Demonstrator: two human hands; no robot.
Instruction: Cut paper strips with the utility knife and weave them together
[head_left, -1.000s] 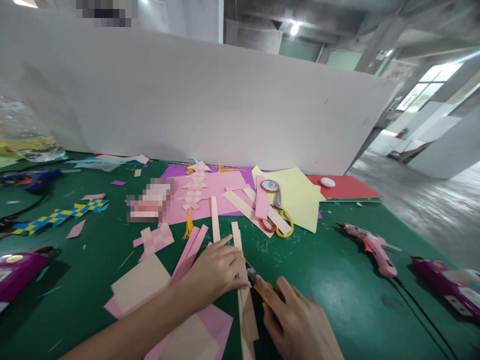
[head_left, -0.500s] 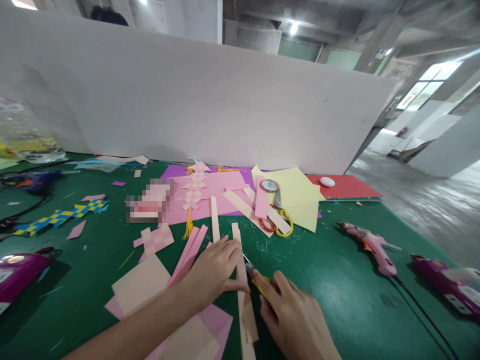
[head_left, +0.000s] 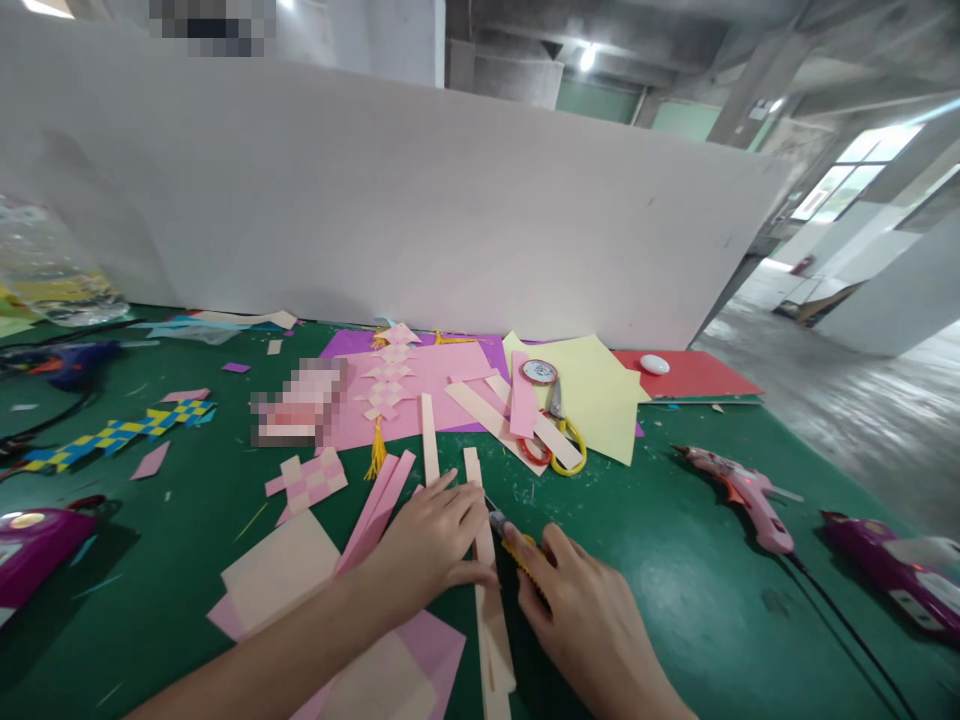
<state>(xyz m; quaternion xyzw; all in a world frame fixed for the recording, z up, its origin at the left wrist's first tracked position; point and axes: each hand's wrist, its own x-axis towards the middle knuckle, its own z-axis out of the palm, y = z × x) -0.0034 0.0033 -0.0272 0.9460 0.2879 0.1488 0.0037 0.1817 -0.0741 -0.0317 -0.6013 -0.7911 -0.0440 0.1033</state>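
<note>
On the green table [head_left: 720, 620], before the far white partition [head_left: 420, 210], the left hand [head_left: 435, 535] lies half-spread on cream strips [head_left: 491, 620] — the right hand [head_left: 581, 610] grips a utility knife [head_left: 496, 518].

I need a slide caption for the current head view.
Left hand on pale paper strips, right hand holding a yellow-handled cutter beside them, over a green table.

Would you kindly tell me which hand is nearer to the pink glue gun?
Right: the right hand, gripping the cutter, is left of the pink glue gun; the left hand is farther left, on the pale strips.
</note>
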